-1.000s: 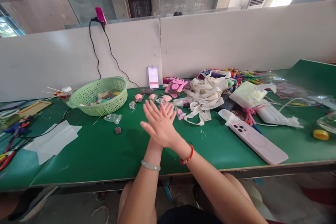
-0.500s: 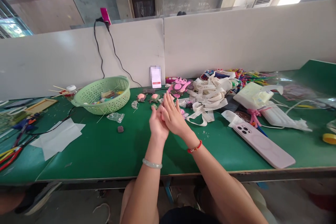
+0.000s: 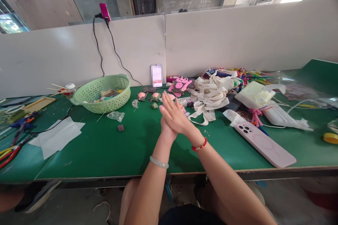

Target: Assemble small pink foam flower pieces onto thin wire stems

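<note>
Over the green table, my right hand [image 3: 176, 116] lies across my left hand [image 3: 167, 134], palm against palm, with the right hand's fingers stretched out. Whatever is between the palms is hidden now. Beyond the fingertips sit small figures like turtles: one pink-and-brown turtle figure [image 3: 142, 96] and another turtle figure [image 3: 155, 96] beside it. A small greenish lump [image 3: 154, 105] lies just in front of them. Further left is a dark brown lump [image 3: 120, 128], apart from my hands. Behind my hands rests a flat pink-and-dark figure [image 3: 180, 85].
A green basket [image 3: 102, 107] stands at the left, near white paper [image 3: 59, 137] and a clear wrapper [image 3: 116, 116]. A lit phone [image 3: 156, 75] leans on the partition [image 3: 224, 38]. White ribbon [image 3: 211, 95] is heaped at the right, behind a pink phone [image 3: 266, 144].
My hands have slid against each other, the right one now covering more of the left. Both wrists have moved slightly right. A bit of pink seen between the palms is now hidden.
</note>
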Demonstrator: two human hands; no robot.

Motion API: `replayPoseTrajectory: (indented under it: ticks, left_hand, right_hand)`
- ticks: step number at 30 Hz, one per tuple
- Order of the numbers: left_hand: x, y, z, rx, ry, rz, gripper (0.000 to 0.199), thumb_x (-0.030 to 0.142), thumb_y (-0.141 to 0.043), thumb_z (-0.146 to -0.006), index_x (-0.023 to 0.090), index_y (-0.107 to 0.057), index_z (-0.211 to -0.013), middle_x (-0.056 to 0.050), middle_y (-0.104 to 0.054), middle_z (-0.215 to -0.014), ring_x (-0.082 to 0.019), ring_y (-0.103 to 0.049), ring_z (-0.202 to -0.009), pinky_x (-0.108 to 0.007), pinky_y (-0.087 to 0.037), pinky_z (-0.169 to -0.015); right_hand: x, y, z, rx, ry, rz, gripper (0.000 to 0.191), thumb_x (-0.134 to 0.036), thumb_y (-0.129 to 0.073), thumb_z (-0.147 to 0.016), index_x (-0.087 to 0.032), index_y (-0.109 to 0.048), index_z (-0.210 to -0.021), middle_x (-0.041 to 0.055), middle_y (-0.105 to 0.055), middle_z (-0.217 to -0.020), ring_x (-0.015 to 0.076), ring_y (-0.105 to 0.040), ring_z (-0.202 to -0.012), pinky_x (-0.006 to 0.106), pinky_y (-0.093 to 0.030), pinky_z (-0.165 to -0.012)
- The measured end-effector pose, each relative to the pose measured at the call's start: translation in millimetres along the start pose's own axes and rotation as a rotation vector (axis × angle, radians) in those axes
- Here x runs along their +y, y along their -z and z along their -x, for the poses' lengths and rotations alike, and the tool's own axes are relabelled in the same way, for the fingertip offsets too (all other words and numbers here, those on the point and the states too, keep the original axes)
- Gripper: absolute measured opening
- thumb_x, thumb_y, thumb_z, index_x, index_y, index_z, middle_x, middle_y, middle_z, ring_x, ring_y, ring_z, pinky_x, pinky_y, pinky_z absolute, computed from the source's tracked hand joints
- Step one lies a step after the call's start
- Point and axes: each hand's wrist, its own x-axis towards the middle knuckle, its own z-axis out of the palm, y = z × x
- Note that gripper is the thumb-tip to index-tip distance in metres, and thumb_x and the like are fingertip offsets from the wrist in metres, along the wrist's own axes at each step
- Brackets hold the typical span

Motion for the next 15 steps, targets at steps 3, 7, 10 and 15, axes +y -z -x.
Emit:
replayPoseTrajectory:
  ticks: [3, 7, 10, 15]
  left_hand:
    - [2.2, 3.7, -0.7, -0.043, 0.084, -0.001, 0.054, 0.046, -0.026, -0.1, 0.026, -0.043, -0.148, -0.004, -0.04, -0.157, -0.022, -0.038, -0.144, -0.038, -0.033, -0.119]
    - [3.2, 5.6, 1.2, 0.003, 0.071, -0.003, 0.062, 0.053, -0.015, -0.099, 0.024, -0.053, -0.14, -0.006, -0.053, -0.147, -0.022, -0.042, -0.142, -0.039, -0.033, -0.118]
    - [4.2, 3.4, 1.9, -0.044, 0.141, -0.051, 0.054, 0.052, -0.023, -0.1, 0.027, -0.061, -0.13, -0.005, -0.061, -0.137, -0.023, -0.052, -0.135, -0.038, -0.04, -0.113]
    - [23.0, 2.6, -1.5, 0.141, 0.199, -0.179, 0.037, 0.039, -0.045, -0.098, 0.014, -0.068, -0.113, -0.011, -0.07, -0.119, -0.025, -0.062, -0.121, -0.032, -0.051, -0.099]
  right_hand:
    - [-1.1, -2.2, -0.6, 0.032, -0.052, 0.052, 0.074, -0.058, -0.008, -0.101, -0.013, -0.005, -0.159, 0.0136, -0.007, -0.165, 0.0251, -0.003, -0.154, 0.056, 0.0, -0.123]
    - [-5.6, -7.4, -1.0, -0.042, 0.057, -0.019, 0.075, -0.063, -0.013, -0.099, -0.019, -0.012, -0.159, 0.0081, -0.01, -0.166, 0.0237, -0.003, -0.154, 0.05, -0.007, -0.124]
    - [0.7, -3.7, -2.6, 0.039, -0.032, -0.008, 0.074, -0.062, -0.01, -0.099, -0.019, -0.01, -0.16, 0.0083, -0.008, -0.166, 0.0246, -0.002, -0.154, 0.054, 0.0, -0.123]
    - [20.4, 2.2, 5.6, 0.068, -0.245, -0.022, 0.073, -0.061, -0.008, -0.099, -0.02, -0.006, -0.16, 0.008, -0.002, -0.166, 0.027, 0.003, -0.153, 0.061, 0.002, -0.12]
